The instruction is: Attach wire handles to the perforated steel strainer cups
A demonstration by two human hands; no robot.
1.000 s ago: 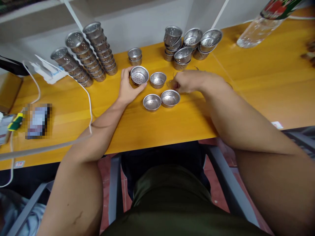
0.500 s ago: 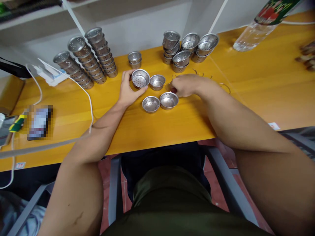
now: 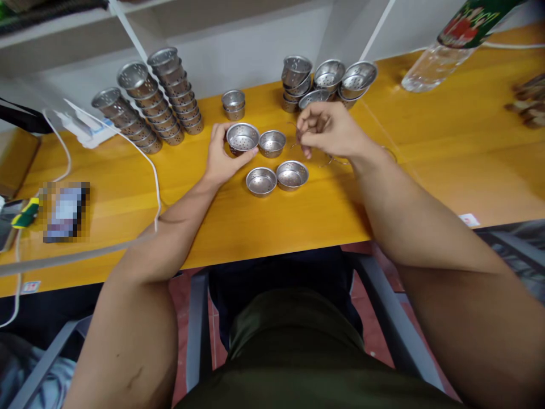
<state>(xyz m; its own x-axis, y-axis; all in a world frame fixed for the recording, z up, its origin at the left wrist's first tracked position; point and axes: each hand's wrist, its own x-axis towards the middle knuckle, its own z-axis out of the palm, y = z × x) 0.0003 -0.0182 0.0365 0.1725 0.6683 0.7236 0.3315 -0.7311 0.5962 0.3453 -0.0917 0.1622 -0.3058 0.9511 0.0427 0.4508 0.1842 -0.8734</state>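
My left hand is closed around a small perforated metal cup, thumb at its front and fingers behind. Touching or almost touching that cup on the right is a second metal cup. Two shallower perforated cups, a left one and a right one, sit side by side nearer to me. My right hand is raised a little above the table, fingers pinched on a thin curved wire. Below it lie more thin wires, partly hidden by the hand and wrist.
Tall leaning stacks of metal cups stand at the back left, and a short stack behind my left hand. More stacked cups are behind my right hand. A water bottle stands at the right; a white cable crosses the left side.
My right hand has risen from the table beside the cups and turned, with a thin wire now showing at its fingertips. My left hand's cup has tilted slightly; the other cups stay put.
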